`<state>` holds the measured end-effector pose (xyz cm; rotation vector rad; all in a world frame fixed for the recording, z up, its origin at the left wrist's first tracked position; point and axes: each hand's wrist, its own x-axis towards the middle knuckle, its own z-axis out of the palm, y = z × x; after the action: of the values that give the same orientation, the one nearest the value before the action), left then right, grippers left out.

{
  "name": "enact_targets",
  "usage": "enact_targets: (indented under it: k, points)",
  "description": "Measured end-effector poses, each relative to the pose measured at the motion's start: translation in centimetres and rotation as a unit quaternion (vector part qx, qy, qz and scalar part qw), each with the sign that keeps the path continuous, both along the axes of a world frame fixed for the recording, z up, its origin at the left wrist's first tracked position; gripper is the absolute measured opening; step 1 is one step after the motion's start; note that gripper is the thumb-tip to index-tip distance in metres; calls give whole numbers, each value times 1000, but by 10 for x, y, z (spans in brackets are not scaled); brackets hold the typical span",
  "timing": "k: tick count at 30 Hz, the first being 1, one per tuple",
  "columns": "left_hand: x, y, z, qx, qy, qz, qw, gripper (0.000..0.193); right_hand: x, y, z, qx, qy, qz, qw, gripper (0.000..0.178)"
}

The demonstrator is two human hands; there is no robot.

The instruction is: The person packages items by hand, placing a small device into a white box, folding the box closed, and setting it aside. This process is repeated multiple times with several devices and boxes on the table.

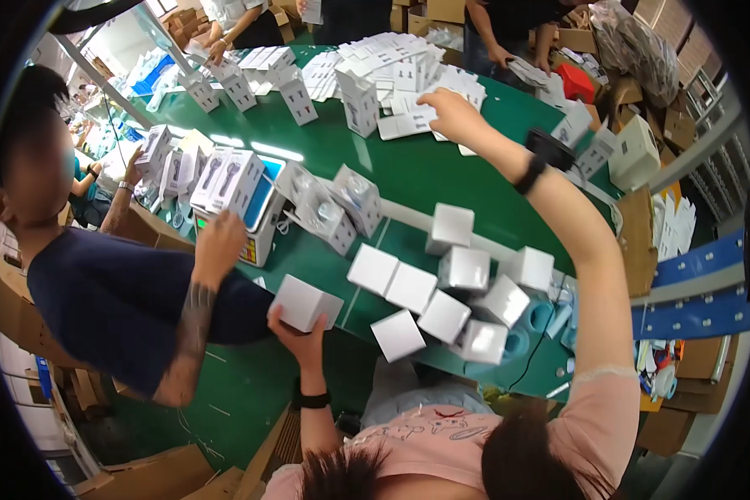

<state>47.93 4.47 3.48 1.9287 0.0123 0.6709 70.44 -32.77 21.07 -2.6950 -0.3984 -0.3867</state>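
Observation:
My left hand (302, 340) is closed around a white box (298, 302), holding it beside the table's near edge. My right arm stretches far across the table. At its end my right hand (458, 118), fingers reaching out and apart, is over the near edge of a pile of flat white printed cartons (404, 71). A single flat carton (407, 125) lies just below its fingers; whether they touch it I cannot tell. Close by, to the left of that hand, stands an upright open carton (358, 104). Several closed white boxes (410, 287) are grouped on the table in front of me.
On the left, a co-worker in a dark shirt (117, 283) has a hand by printed boxes (225, 179) on a scale (262, 233). Open cartons with plastic-bagged contents (321, 208) stand mid-table. Blue tape rolls (517, 342) lie near right. Other people work along the far edge.

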Motion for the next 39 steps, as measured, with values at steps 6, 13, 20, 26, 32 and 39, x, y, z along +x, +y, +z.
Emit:
enact_targets:
  k: [6,13,20,26,32,39]
  points:
    - [42,-21,-75,1,-37,-39,999,85,191,22,-125,-54,-149,-31,987,28]
    - [13,-14,-61,106,18,25,994,76,236,49,-113,-218,-59,-66,972,17]
    - [-58,-37,-18,-57,139,198,969,50,142,-13,16,-124,-178,-24,976,12]
    - [-88,-108,86,-66,-143,-301,941,36,-108,-42,161,-81,-179,-27,980,15]
    - [-97,-246,137,17,-87,-498,863,77,-300,-99,124,34,15,-98,994,15]
    - [-159,-348,63,-91,56,-614,782,104,-434,-89,18,146,116,-189,964,13]
